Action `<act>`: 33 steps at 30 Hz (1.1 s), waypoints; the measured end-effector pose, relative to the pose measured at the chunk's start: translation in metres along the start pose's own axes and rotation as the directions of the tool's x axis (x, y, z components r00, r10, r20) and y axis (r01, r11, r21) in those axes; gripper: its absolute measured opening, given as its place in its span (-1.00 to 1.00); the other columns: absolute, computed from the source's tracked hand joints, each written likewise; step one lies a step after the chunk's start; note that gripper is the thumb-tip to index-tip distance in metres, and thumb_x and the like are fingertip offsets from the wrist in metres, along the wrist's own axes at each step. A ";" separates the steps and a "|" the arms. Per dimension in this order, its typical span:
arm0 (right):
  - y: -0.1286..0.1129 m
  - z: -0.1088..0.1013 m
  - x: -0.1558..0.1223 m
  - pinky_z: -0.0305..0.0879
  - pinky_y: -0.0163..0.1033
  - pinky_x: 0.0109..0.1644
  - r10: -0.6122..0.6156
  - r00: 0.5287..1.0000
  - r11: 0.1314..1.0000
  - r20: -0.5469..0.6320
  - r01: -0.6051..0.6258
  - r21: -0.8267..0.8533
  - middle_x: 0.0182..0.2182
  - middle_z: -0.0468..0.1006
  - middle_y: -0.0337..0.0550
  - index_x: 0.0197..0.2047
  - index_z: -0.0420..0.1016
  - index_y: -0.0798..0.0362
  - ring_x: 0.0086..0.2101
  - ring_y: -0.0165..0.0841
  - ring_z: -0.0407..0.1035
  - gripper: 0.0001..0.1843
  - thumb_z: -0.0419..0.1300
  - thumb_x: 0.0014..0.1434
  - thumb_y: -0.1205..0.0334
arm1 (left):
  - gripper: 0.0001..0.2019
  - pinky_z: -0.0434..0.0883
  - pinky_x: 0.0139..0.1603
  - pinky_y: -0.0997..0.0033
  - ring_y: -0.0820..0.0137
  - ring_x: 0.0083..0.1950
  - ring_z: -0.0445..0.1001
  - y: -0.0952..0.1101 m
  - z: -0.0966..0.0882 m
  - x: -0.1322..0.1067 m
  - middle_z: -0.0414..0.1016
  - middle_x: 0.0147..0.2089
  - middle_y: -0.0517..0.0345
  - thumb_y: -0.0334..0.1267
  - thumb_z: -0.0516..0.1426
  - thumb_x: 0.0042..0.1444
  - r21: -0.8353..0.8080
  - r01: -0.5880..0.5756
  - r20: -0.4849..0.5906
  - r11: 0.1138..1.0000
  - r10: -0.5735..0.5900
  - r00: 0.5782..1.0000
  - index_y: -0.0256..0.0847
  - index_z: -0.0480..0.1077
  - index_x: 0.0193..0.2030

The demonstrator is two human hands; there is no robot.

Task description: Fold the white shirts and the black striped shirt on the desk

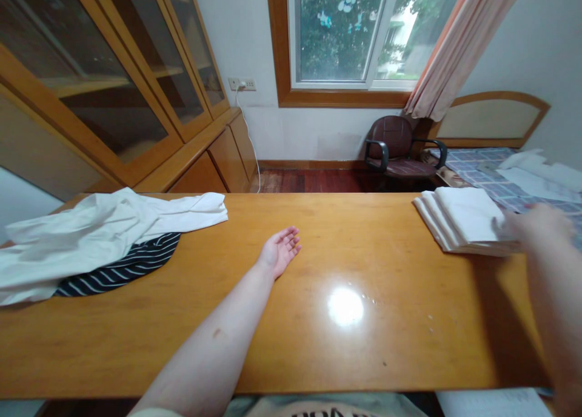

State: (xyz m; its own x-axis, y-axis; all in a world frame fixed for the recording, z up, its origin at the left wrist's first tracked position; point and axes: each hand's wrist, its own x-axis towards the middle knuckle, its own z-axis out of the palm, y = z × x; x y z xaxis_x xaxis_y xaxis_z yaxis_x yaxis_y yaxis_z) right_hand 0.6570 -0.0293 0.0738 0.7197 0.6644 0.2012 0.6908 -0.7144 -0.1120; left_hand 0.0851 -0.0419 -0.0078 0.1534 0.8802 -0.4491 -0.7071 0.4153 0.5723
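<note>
On the wooden surface point(291, 338), the loose white cloth point(91, 229) lay at the left and the folded white stack point(470, 214) near the far right corner, where a sideways brush from the right hand point(543, 226) risked skewing its layers. The left hand point(279, 252) was palm up, fingers half curled, holding nothing; blur hid whether the right fingers gripped or merely neared the stack.

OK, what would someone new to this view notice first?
Probably the bright glare mid-table, with the loosely open left hand to its left. Next, the stack of folded white cloth at the far right, a blurred right hand at its edge. At left, rumpled white cloth partly covers a dark striped piece.
</note>
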 end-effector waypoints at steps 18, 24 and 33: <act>-0.055 0.045 -0.045 -0.38 0.43 0.15 -0.187 0.936 0.982 0.299 0.177 0.060 0.39 -0.39 0.04 0.40 -0.26 -0.19 0.30 0.18 -0.41 -0.07 -0.23 0.09 -0.46 | -0.84 0.45 -0.31 0.42 0.46 -0.36 0.48 0.000 0.001 0.000 0.53 -0.23 0.02 -0.37 0.07 0.09 0.026 0.014 0.030 1.000 -0.014 0.999 -0.32 0.45 -0.23; -0.087 0.043 -0.062 -0.28 0.34 0.18 -0.267 0.959 0.962 0.091 0.259 0.084 0.36 -0.24 0.23 0.32 0.10 0.06 0.30 0.09 -0.37 -0.27 -0.07 0.23 -0.19 | -0.84 0.45 -0.32 0.42 0.47 -0.37 0.49 0.000 0.002 -0.001 0.52 -0.25 0.06 -0.37 0.10 0.05 0.034 0.016 0.029 0.999 -0.017 0.999 -0.33 0.43 -0.22; -0.196 0.094 -0.224 0.07 0.08 0.22 -0.700 0.713 0.587 0.037 0.545 0.599 0.06 0.44 0.04 0.04 0.43 0.03 0.11 -0.14 0.26 -0.59 0.10 0.14 0.12 | -0.83 0.45 -0.32 0.38 0.47 -0.41 0.48 0.007 -0.005 0.003 0.51 -0.29 0.09 -0.37 0.10 0.03 0.050 -0.004 -0.034 0.999 0.006 0.999 -0.30 0.40 -0.21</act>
State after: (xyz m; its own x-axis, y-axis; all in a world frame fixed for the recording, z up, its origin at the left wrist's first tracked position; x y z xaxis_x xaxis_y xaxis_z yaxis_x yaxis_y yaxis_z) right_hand 0.3665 -0.0176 -0.0409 0.0319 0.9821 0.1855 0.8390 0.0745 -0.5390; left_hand 0.0773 -0.0373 -0.0087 0.1262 0.8743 -0.4686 -0.6723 0.4227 0.6077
